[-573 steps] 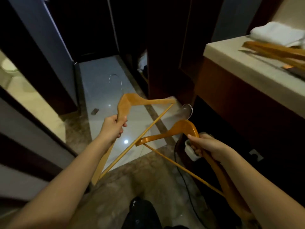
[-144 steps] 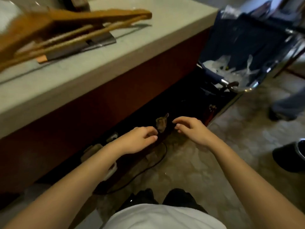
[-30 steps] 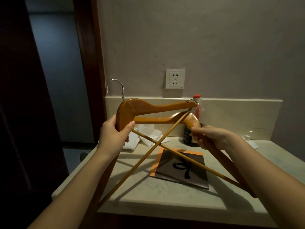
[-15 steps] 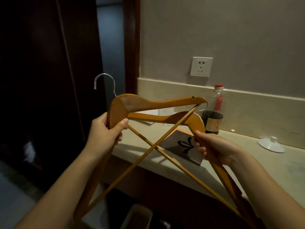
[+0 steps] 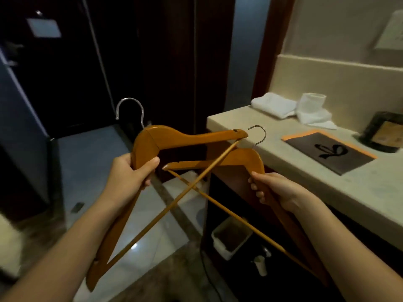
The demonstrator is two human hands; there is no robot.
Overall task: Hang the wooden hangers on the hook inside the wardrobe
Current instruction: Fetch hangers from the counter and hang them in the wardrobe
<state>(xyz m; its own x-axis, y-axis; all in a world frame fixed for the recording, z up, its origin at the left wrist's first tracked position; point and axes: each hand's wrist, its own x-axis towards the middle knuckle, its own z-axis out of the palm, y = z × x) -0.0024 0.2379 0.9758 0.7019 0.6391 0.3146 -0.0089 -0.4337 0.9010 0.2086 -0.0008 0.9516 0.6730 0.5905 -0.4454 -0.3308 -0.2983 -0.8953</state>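
Observation:
I hold two orange-brown wooden hangers with silver metal hooks in front of me. My left hand (image 5: 130,173) grips the first hanger (image 5: 187,137) at its neck, with its hook pointing up. My right hand (image 5: 277,190) grips the second hanger (image 5: 244,158) just below its neck, on the right arm. Their lower bars cross in an X between my hands. The wardrobe (image 5: 170,62) is the dark opening ahead, beyond the hangers. No hook inside it is visible.
A pale counter (image 5: 359,188) stands to my right with white towels (image 5: 292,107), a dark folder (image 5: 329,152) and a dark box (image 5: 386,131). A small bin (image 5: 231,238) and a cable sit on the floor below. The glossy floor (image 5: 91,166) stretches left toward a dark door.
My view has swung left, away from the counter wall and toward the dark wardrobe opening. Both hands keep the same grip on the hangers.

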